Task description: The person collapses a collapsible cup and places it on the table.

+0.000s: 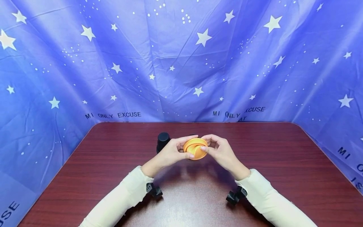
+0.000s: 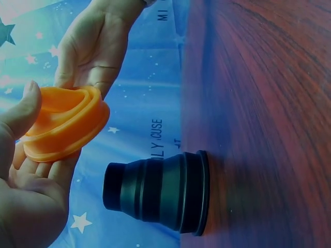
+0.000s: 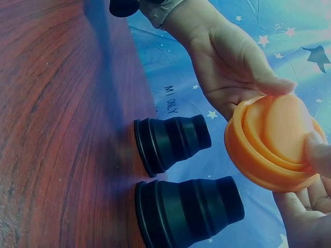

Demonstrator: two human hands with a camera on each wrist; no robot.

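Both hands hold an orange collapsible silicone cup [image 1: 195, 149] above the table, in front of the body. My left hand [image 1: 170, 152] grips its left side, thumb on the near face and fingers behind the rim. On the opposite side my right hand [image 1: 224, 151] pinches it, the thumb pressing into the folded rings. In the right wrist view the orange cup [image 3: 276, 142] appears partly squashed, its stepped rings nested and its flat base tilted. The left wrist view shows the same cup [image 2: 64, 124] between both hands.
Two black stepped collapsible cups [image 3: 170, 142] stand upside down on the dark red wooden table [image 1: 113, 167]. One black cup [image 1: 163, 142] shows behind my left hand; the other is mostly hidden behind the hands. A blue starry cloth [image 1: 181, 63] hangs past the table's far edge.
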